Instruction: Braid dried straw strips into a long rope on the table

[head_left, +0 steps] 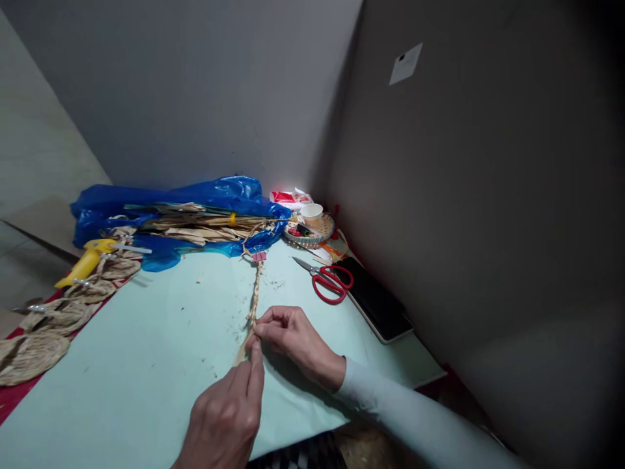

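A thin braided cord of dried plant fibre (256,290) runs toward me down the light green tabletop. Its far end passes under a small pink clip (258,256) near the blue bag. My right hand (300,342) is closed, thumb and fingers pinching the near end of the braid. Just below, my left hand (225,404) is also closed on that working end, its index finger stretched toward my right fingertips. A flat tan strip (243,350) sticks out beside the left fingers. Parts of the strands are hidden by the fingers.
Red-handled scissors (329,281) lie right of the braid, beside a dark tablet-like slab (375,299). Behind are a blue plastic bag (209,189) with dried strips (195,228) and a small basket (325,231) holding a cup. Leftward lie a yellow glue gun (85,264) and coiled woven pieces (36,355).
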A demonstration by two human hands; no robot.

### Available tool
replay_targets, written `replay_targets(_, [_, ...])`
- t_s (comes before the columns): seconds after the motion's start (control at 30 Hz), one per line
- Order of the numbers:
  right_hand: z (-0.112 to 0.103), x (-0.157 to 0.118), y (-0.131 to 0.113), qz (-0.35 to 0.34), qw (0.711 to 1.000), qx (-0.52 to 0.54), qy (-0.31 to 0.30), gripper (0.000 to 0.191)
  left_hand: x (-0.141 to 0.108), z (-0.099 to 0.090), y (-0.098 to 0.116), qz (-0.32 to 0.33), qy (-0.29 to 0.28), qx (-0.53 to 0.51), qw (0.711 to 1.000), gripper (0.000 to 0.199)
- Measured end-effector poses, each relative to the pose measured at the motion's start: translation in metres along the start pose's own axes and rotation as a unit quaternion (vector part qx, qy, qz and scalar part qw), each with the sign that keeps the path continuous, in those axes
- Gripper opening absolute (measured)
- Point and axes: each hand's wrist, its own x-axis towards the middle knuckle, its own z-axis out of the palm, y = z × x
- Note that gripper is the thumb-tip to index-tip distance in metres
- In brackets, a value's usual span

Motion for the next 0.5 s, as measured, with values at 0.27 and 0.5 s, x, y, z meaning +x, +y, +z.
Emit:
replay_targets(0.27, [0.001,0.003,0.002,-0.012,1.0,0.012,-0.001,0.019,0.036,-0.031,-0.052,-0.337,-0.062,-0.415,0.843,0.022])
replay_targets(0.5, [0.0,-0.002,-0.004,-0.01,0.997,-0.074,0.02,0.016,0.067,0.005,-0.05,-0.395,-0.207,-0.732,0.514,0.034])
